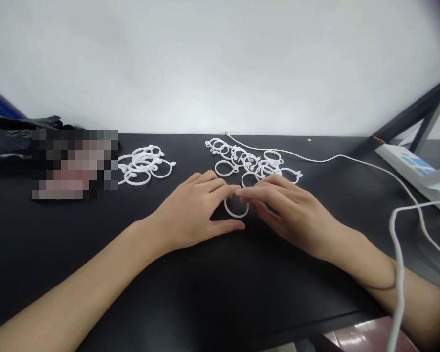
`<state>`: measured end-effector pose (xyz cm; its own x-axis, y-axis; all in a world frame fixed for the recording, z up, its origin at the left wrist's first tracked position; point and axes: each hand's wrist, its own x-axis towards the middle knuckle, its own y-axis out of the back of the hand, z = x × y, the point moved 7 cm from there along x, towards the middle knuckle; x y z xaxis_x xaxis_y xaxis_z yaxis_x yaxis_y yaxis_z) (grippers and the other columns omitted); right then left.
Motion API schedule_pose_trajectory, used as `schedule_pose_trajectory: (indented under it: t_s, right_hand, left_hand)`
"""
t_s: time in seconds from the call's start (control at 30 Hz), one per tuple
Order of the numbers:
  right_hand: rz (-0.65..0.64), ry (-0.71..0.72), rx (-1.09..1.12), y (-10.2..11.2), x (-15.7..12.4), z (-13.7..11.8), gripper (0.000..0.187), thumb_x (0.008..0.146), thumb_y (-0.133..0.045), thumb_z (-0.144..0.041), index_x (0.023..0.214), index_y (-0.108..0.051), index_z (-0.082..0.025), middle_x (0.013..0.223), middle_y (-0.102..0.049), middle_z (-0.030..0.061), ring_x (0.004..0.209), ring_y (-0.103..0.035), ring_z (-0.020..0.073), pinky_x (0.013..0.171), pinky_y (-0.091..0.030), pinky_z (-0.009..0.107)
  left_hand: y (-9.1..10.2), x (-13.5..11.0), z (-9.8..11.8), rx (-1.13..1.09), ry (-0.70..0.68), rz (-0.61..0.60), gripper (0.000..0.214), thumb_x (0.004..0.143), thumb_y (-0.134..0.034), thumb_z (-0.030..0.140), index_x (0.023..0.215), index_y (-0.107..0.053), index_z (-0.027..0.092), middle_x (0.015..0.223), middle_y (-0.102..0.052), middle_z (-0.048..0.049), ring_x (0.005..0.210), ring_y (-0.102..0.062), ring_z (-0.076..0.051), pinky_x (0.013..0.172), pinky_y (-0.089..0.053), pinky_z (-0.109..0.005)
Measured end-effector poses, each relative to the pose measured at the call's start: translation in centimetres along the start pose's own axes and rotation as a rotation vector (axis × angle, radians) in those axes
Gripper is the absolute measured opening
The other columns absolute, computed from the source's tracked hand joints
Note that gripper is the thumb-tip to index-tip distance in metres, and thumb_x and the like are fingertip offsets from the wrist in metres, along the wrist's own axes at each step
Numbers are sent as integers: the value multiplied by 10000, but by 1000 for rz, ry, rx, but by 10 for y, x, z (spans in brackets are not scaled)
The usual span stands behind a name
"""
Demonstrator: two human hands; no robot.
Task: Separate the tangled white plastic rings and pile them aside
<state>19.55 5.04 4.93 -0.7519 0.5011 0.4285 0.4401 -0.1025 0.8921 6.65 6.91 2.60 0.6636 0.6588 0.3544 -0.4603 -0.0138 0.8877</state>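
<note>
My left hand (196, 212) and my right hand (288, 210) meet over a single white plastic ring (236, 209) lying on the black table (95, 254). The fingertips of both hands touch the ring's upper edge, pinching it from either side. My left thumb lies flat below the ring. Just behind my hands lies a pile of several white rings (251, 161). A second, smaller heap of white rings (143, 166) sits to the left.
A white cable (352, 160) runs from the table's far edge to the right and loops down near my right forearm. A white and blue box (416, 171) and a dark metal frame (421, 110) stand at the right. Black crumpled material (11, 137) lies at the far left.
</note>
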Motion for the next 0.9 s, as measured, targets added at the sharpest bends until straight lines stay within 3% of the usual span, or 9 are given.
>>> schedule_pose_trajectory:
  t_s: [0.4, 0.63, 0.9]
  right_hand:
    - [187, -87, 35, 14, 2, 0, 324, 885, -594, -107, 1187, -571, -221, 1037, -644, 64, 907, -640, 166, 770, -554, 287]
    - [155, -161, 96, 8, 5, 6, 202, 882, -596, -109, 1067, -590, -191, 976, -662, 44, 843, -646, 132, 733, -543, 250]
    - [133, -190, 144, 8, 3, 6, 198, 898, -573, -104, 1069, -598, -201, 959, -687, 21, 827, -657, 108, 730, -531, 214]
  left_hand:
    - [5, -1, 4, 70, -13, 80, 382, 922, -576, 389, 1206, -583, 134, 1038, -686, -68, 1017, -581, -236, 873, -444, -388]
    - [7, -2, 7, 82, -44, 138, 405, 920, -573, 366, 1220, -578, 94, 1056, -687, -89, 1019, -592, -241, 883, -454, -388]
    - [8, -2, 7, 79, -46, 148, 411, 918, -570, 374, 1223, -575, 99, 1048, -695, -90, 1021, -596, -240, 886, -466, -386]
